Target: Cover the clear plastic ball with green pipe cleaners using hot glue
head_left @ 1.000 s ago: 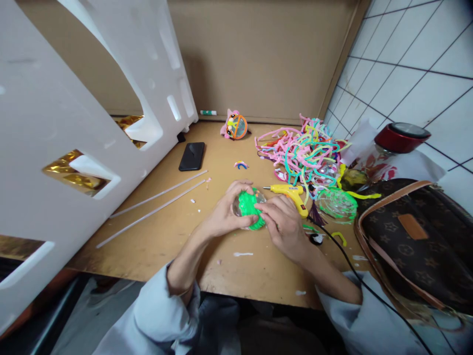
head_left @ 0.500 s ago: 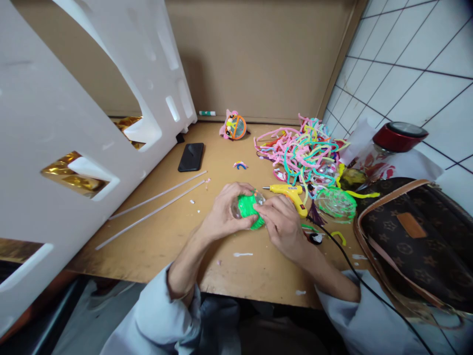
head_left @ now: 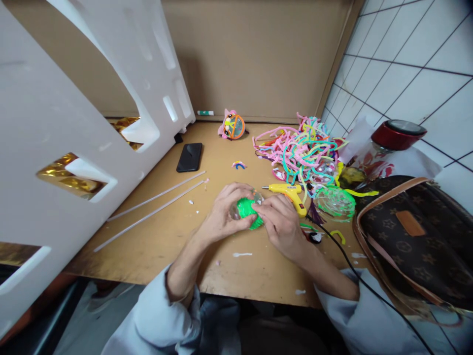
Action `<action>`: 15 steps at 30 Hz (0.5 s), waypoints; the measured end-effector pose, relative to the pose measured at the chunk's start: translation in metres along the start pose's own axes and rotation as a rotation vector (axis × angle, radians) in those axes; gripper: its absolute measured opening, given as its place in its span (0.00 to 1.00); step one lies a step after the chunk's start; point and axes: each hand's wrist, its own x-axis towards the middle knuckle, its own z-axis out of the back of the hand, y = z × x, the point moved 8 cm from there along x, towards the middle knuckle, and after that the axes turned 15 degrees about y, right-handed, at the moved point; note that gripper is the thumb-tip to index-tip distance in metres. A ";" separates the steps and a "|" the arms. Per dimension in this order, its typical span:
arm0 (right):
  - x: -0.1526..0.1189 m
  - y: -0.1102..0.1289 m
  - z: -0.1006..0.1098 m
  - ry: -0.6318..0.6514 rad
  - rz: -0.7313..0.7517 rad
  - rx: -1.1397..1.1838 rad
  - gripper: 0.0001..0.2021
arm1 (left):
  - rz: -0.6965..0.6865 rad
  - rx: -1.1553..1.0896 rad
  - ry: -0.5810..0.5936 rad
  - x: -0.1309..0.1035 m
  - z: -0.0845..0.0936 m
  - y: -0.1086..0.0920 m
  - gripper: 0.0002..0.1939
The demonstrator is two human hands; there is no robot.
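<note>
A clear round ball with a green fuzzy band [head_left: 246, 209] is held over the table's front half. My left hand [head_left: 225, 209] wraps round its left side, thumb along the near edge. At its right side, my right hand [head_left: 281, 222] has its fingertips pinched against the green band; what lies between them is too small to make out. Just beyond the right hand lies a yellow hot glue gun [head_left: 290, 193], its nozzle pointing left. A second clear piece with green edging [head_left: 336, 203] rests to the right.
Tangled pipe cleaners [head_left: 299, 148] heap at the back right. A brown handbag [head_left: 414, 241] and a red-lidded jar [head_left: 397, 135] stand right. Two glue sticks [head_left: 151, 214], a phone [head_left: 189, 157] and a decorated ball [head_left: 232, 125] lie left and behind. White foam panel [head_left: 111, 123] borders the left.
Both hands keep the same hold on the green-banded ball. The whole view has shifted very slightly; nothing else has visibly moved.
</note>
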 end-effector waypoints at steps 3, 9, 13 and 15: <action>0.000 0.001 0.001 -0.012 0.016 -0.004 0.13 | 0.026 0.007 0.013 -0.001 -0.001 0.002 0.14; 0.000 0.001 0.001 -0.013 0.010 -0.006 0.13 | 0.035 -0.004 0.023 -0.001 -0.002 0.002 0.12; -0.001 0.003 0.003 -0.046 0.018 -0.011 0.12 | 0.023 -0.013 0.023 -0.002 -0.001 0.002 0.11; -0.002 0.004 0.004 -0.047 0.026 -0.016 0.11 | 0.017 -0.018 0.028 -0.002 -0.001 0.001 0.11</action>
